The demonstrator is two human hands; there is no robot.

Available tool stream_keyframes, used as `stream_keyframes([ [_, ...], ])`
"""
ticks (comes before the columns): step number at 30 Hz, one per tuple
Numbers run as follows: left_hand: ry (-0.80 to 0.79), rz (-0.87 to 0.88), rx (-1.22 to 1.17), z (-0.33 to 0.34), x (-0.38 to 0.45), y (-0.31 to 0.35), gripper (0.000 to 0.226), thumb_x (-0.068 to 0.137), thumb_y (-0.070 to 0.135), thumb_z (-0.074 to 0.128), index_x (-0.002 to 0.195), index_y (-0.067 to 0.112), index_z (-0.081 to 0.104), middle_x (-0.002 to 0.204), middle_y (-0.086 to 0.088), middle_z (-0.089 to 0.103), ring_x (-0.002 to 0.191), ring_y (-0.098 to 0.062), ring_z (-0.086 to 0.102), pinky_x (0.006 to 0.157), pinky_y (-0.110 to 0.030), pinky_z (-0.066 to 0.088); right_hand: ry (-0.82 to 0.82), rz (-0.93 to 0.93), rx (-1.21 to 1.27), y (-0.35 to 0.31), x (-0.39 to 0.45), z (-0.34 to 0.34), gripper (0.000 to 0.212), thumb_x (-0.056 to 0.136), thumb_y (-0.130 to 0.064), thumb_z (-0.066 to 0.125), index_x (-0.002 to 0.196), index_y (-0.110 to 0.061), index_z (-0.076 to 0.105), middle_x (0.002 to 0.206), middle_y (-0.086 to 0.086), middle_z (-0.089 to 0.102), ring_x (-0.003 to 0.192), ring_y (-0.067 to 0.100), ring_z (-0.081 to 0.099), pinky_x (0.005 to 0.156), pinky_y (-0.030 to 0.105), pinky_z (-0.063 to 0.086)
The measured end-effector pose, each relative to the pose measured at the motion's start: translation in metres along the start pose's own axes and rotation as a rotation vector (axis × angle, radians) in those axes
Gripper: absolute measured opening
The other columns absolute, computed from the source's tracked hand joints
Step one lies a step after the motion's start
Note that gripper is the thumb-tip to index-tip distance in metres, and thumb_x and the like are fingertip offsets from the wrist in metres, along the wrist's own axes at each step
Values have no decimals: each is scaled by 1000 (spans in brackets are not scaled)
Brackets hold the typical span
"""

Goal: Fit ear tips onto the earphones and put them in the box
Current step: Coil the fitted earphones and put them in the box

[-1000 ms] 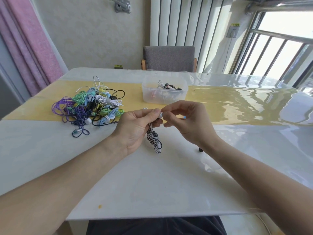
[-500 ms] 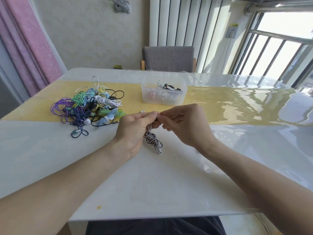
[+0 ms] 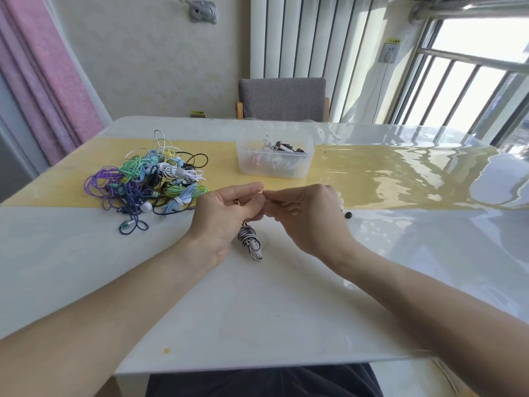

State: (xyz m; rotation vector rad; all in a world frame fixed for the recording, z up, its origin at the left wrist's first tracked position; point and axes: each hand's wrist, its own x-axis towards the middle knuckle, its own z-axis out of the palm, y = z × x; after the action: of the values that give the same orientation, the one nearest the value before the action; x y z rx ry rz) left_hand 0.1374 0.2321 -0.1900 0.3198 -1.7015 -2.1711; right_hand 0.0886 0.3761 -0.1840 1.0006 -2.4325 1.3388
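Note:
My left hand (image 3: pixel 221 219) grips the top of a black-and-white striped earphone; its coiled cable bundle (image 3: pixel 250 243) hangs below my palm over the table. My right hand (image 3: pixel 307 216) meets the left at the fingertips and pinches something small there, hidden by my fingers. A clear plastic box (image 3: pixel 274 160) with several earphones inside stands just beyond my hands. A loose black ear tip (image 3: pixel 347 215) lies on the table to the right of my right hand.
A tangled pile of coloured earphones (image 3: pixel 151 181) lies at the left on the yellow runner. A grey chair (image 3: pixel 282 98) stands behind the white table (image 3: pixel 257 310). A window with bars is at the right.
Both hands have stayed together at the fingertips and shifted slightly. My right fingers now close tighter against the left thumb; the striped bundle still hangs below.

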Motion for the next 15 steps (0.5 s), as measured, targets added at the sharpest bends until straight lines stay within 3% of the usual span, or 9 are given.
stream_keyframes([
  [4,-18,30,-93,-1,5,1,26,82,-6,67,104,8,69,76,-5,72,73,-15,69,70,-23,56,-33,131,228,-1,3,-2,34,86,-16,79,119,-15,70,92,-5,78,78,-1,73,78,17,58],
  [10,-60,152,-4,-1,3,3,41,83,-7,67,115,19,66,74,4,70,70,-10,66,72,-25,58,-7,119,296,5,9,-5,13,86,-17,79,93,-8,75,80,3,77,71,22,73,71,38,62],
  [15,-138,184,104,-2,3,4,54,90,-4,62,129,32,51,88,-5,67,78,-16,65,72,-26,54,-25,97,345,8,12,-6,10,86,-11,78,92,-4,74,81,6,76,76,22,74,64,38,63],
])
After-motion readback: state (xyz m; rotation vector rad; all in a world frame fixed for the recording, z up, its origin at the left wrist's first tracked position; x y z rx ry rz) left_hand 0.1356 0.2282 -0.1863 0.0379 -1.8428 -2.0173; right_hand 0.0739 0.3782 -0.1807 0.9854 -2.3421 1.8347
